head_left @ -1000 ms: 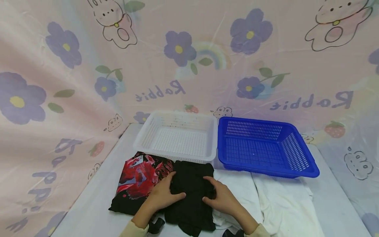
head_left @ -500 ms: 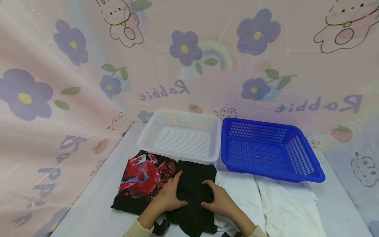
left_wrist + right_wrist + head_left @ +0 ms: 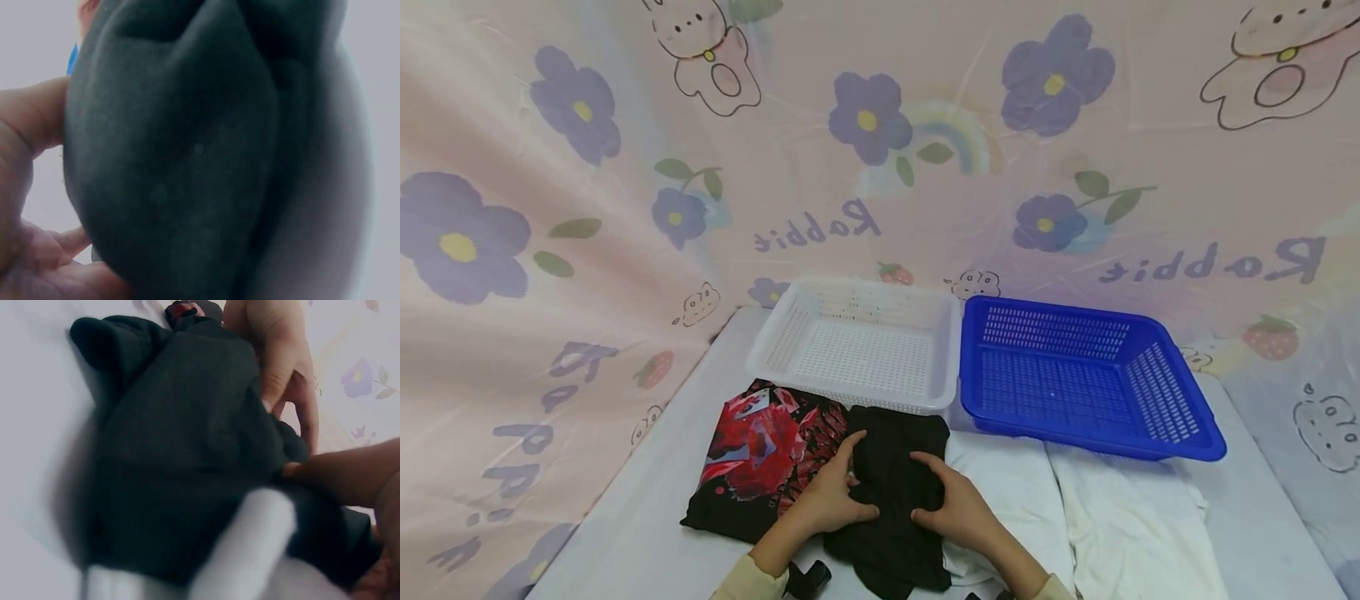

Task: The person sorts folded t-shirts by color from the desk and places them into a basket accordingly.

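A folded black garment (image 3: 895, 475) lies in front of me, its near end lapping toward the front. My left hand (image 3: 831, 496) grips its left edge, thumb on top and fingers along the side. On the opposite edge my right hand (image 3: 958, 504) grips it, thumb and index finger over the cloth and the other fingers tucked at the side. In the left wrist view the cloth (image 3: 175, 162) bulges close to the lens beside the thumb and fingers. The right wrist view shows both hands along one side of the black cloth (image 3: 181, 425).
A black garment with a red print (image 3: 760, 450) lies folded to the left. White folded cloths (image 3: 1000, 483) (image 3: 1131, 517) lie to the right. Behind stand a white basket (image 3: 850, 392) and a blue basket (image 3: 1090, 446) side by side. A patterned curtain (image 3: 925, 208) hangs close behind them.
Both hands have come slightly closer together over the black garment, the right one shifting a little left. The head view has turned slightly left. The baskets and other cloths stay put.
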The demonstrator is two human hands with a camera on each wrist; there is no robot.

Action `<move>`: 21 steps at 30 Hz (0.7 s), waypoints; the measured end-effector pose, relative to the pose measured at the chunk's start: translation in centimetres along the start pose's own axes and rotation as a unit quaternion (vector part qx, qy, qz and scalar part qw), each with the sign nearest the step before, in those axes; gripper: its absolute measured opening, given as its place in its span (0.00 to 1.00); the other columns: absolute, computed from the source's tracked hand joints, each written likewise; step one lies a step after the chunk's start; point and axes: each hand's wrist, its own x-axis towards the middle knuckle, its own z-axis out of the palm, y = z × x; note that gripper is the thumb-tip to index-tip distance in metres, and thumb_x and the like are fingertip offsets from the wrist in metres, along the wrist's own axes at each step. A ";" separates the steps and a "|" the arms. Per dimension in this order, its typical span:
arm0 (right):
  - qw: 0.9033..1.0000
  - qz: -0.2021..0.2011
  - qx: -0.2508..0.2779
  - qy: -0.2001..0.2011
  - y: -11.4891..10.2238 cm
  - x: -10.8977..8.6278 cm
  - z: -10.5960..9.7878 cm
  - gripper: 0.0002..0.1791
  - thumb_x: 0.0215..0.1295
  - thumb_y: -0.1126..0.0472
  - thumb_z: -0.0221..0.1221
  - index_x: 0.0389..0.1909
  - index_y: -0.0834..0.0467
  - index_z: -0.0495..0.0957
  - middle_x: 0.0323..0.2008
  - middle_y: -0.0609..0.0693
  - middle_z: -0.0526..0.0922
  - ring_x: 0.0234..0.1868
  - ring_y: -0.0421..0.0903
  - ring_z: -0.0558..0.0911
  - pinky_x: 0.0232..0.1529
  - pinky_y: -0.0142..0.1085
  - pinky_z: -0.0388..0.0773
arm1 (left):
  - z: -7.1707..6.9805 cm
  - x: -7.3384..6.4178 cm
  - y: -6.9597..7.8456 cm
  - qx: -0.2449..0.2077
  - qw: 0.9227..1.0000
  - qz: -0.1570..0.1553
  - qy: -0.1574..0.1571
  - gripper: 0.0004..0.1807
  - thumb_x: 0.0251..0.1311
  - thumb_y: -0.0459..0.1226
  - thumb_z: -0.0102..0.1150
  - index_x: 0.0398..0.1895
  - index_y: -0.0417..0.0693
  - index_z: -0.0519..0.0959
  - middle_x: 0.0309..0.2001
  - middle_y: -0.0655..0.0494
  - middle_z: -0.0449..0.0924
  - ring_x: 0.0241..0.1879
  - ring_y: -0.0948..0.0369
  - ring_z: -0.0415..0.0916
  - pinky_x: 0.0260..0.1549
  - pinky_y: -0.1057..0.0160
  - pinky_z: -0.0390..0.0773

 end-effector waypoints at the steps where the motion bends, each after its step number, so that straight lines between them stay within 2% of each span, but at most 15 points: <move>1: 1.000 0.001 0.007 0.002 0.1 0.0 0.1 0.43 0.47 0.57 0.71 0.68 0.47 0.65 0.62 0.61 0.73 0.60 0.60 0.74 0.55 0.58 0.72 | 0.0 0.0 -0.1 -0.006 1.000 0.000 -0.001 0.58 0.41 0.40 0.75 0.74 0.52 0.49 0.58 0.33 0.67 0.48 0.50 0.76 0.39 0.52 0.77; 3: 1.000 0.004 0.019 0.006 0.2 0.0 0.2 0.43 0.48 0.58 0.71 0.68 0.47 0.65 0.63 0.61 0.72 0.61 0.60 0.73 0.56 0.59 0.71 | 0.1 0.0 -0.1 -0.010 1.000 0.003 -0.002 0.57 0.43 0.40 0.74 0.75 0.53 0.48 0.57 0.33 0.67 0.49 0.48 0.76 0.40 0.50 0.77; 7: 0.998 0.004 0.057 0.005 0.4 -0.2 0.2 0.43 0.49 0.59 0.70 0.68 0.46 0.64 0.65 0.59 0.71 0.63 0.59 0.72 0.57 0.58 0.70 | 0.2 -0.2 -0.3 -0.004 1.000 0.018 0.002 0.56 0.46 0.41 0.73 0.75 0.55 0.47 0.53 0.41 0.68 0.49 0.51 0.73 0.40 0.52 0.75; 9: 0.998 0.002 0.069 0.003 0.3 -0.3 0.2 0.43 0.49 0.60 0.70 0.68 0.45 0.64 0.65 0.59 0.70 0.63 0.59 0.71 0.57 0.58 0.70 | 0.3 -0.3 -0.3 -0.005 1.000 0.029 0.006 0.55 0.48 0.40 0.71 0.76 0.57 0.47 0.56 0.42 0.67 0.52 0.49 0.72 0.43 0.50 0.74; 11: 0.997 0.000 0.074 0.002 0.3 -0.4 0.2 0.43 0.49 0.60 0.70 0.68 0.45 0.64 0.65 0.58 0.70 0.63 0.58 0.72 0.57 0.56 0.70 | 0.5 -0.5 -0.3 -0.014 0.999 0.035 0.011 0.53 0.50 0.40 0.70 0.76 0.58 0.47 0.64 0.40 0.63 0.58 0.46 0.70 0.48 0.46 0.74; 13: 0.998 0.001 0.060 0.006 0.3 -0.4 0.2 0.42 0.49 0.60 0.70 0.67 0.45 0.65 0.64 0.59 0.72 0.62 0.57 0.73 0.56 0.55 0.71 | 0.6 -0.6 -0.3 -0.024 0.999 0.039 0.016 0.51 0.52 0.40 0.68 0.76 0.58 0.48 0.67 0.38 0.60 0.61 0.43 0.67 0.52 0.42 0.72; 18: 1.000 0.010 0.026 0.012 0.0 0.1 0.2 0.42 0.46 0.60 0.71 0.65 0.45 0.66 0.62 0.61 0.73 0.59 0.59 0.75 0.53 0.56 0.73 | 1.0 -0.5 -0.3 -0.033 0.998 0.039 0.022 0.49 0.54 0.41 0.67 0.75 0.56 0.48 0.66 0.33 0.60 0.59 0.41 0.68 0.52 0.41 0.72; 21: 0.998 0.027 0.056 0.003 -0.3 0.4 0.4 0.42 0.44 0.61 0.72 0.64 0.46 0.67 0.63 0.61 0.72 0.60 0.59 0.73 0.55 0.58 0.71 | 1.1 -0.3 -0.4 -0.049 0.998 0.037 0.010 0.49 0.54 0.41 0.67 0.75 0.55 0.47 0.69 0.31 0.55 0.63 0.38 0.64 0.56 0.39 0.69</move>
